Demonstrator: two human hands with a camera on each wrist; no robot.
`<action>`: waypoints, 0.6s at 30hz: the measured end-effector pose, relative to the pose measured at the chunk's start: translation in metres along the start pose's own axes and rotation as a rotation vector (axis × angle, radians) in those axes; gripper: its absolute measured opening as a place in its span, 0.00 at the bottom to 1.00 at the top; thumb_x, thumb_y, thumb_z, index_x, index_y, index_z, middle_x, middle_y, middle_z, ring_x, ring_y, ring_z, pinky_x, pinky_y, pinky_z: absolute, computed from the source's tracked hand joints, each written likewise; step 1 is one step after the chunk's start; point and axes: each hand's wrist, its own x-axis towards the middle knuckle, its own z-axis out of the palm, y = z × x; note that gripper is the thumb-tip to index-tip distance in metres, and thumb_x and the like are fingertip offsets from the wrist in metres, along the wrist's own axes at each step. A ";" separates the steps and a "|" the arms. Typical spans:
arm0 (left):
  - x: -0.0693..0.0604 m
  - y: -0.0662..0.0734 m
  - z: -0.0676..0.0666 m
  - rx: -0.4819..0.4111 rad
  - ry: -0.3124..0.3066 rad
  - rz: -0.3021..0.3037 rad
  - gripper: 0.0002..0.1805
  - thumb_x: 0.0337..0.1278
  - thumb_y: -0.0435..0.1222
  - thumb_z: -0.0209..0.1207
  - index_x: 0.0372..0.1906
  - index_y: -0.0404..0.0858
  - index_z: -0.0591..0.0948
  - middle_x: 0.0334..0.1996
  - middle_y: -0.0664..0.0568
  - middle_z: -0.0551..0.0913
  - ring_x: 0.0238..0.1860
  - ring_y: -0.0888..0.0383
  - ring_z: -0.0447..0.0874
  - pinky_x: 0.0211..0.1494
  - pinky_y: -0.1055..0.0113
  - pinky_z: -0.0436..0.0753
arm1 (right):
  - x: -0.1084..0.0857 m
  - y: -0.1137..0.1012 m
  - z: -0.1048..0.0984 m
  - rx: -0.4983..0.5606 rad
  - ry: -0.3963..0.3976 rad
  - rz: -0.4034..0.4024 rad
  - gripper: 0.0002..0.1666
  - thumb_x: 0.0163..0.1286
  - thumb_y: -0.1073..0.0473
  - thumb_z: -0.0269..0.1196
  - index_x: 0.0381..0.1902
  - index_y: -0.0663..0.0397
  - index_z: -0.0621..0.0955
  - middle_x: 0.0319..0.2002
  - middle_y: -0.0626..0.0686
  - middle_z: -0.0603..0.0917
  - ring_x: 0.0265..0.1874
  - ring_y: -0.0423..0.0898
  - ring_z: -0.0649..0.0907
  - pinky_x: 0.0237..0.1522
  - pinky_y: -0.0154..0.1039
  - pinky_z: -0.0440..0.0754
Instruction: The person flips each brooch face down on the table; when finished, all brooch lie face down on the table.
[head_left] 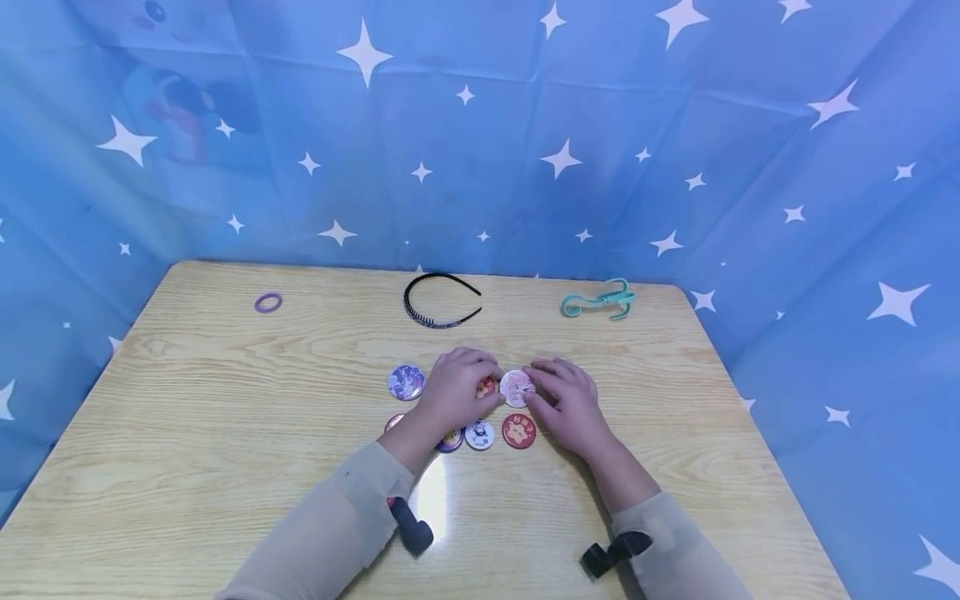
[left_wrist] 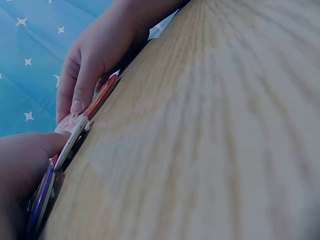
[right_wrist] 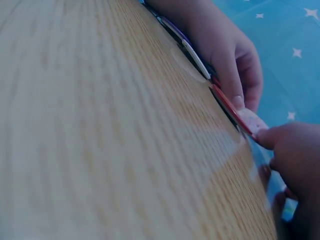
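Pink-white button badge [head_left: 517, 388], lower centre, head view | left hand [head_left: 459, 387], right hand [head_left: 567, 408]: fingers slightly parted, pinching its edges | black toothed headband [head_left: 425, 321] mid-frame, head view only

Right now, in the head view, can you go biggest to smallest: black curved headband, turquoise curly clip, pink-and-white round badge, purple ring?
1. Headband
2. Clip, about as wide but less tall
3. Badge
4. Ring, slightly smaller
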 end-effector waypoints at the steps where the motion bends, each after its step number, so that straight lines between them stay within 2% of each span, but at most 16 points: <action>1: 0.000 0.000 0.000 -0.006 0.002 -0.002 0.21 0.64 0.54 0.72 0.57 0.51 0.89 0.63 0.56 0.84 0.69 0.52 0.76 0.72 0.47 0.72 | 0.000 0.000 0.000 0.005 0.003 0.003 0.25 0.75 0.54 0.69 0.68 0.50 0.84 0.69 0.58 0.81 0.75 0.67 0.68 0.74 0.72 0.51; 13: -0.001 0.001 0.000 -0.078 0.056 0.001 0.17 0.62 0.51 0.74 0.53 0.52 0.89 0.58 0.58 0.88 0.65 0.53 0.78 0.70 0.48 0.73 | 0.000 0.001 0.001 0.068 0.061 -0.007 0.22 0.75 0.58 0.70 0.65 0.48 0.86 0.58 0.56 0.88 0.70 0.63 0.74 0.74 0.69 0.56; 18: -0.001 0.001 0.000 -0.084 0.051 -0.008 0.17 0.65 0.51 0.72 0.55 0.53 0.89 0.58 0.59 0.88 0.65 0.55 0.79 0.70 0.49 0.73 | 0.001 0.002 0.001 0.100 0.107 -0.017 0.21 0.73 0.60 0.72 0.62 0.50 0.88 0.53 0.55 0.90 0.67 0.63 0.76 0.72 0.66 0.61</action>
